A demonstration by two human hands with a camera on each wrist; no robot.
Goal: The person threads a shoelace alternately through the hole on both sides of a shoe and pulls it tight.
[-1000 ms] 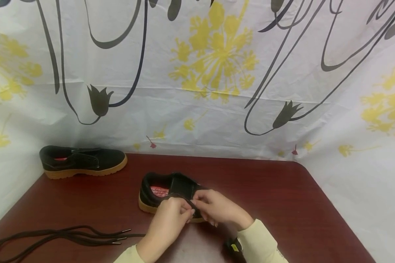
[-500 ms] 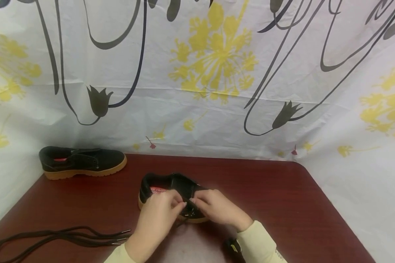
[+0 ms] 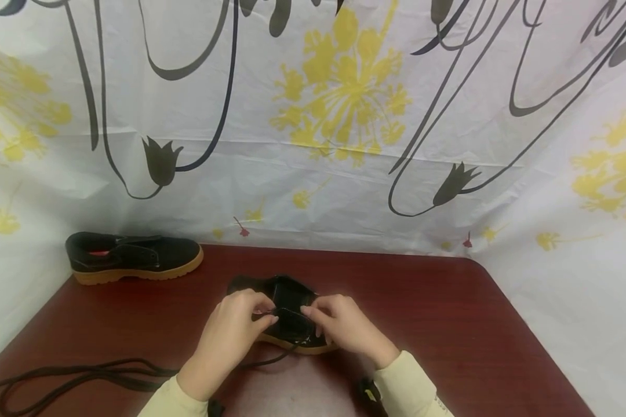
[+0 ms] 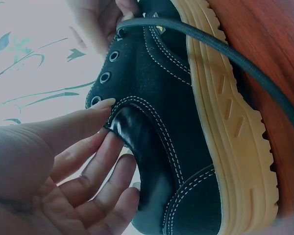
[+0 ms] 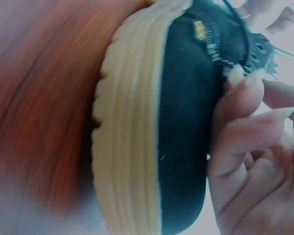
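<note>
A black shoe with a tan sole stands on the table between both hands, toe to the right. My left hand pinches the edge of its eyelet flap near the ankle opening; the left wrist view shows the thumb outside by the last eyelet and fingers inside. My right hand holds the front of the lacing area with thumb and curled fingers, close behind the toe cap. A dark shoelace comes from the front eyelets, crosses over the sole and trails left on the table. The right fingertips partly hide its start.
A second black shoe without visible laces stands at the back left. Loose dark shoelaces lie at the front left of the reddish-brown table. A floral white sheet encloses the back and sides.
My left hand has moved left, from the front of the lacing area to the flap edge near the ankle opening. The right hand stays by the front eyelets. The lace hangs more visibly.
</note>
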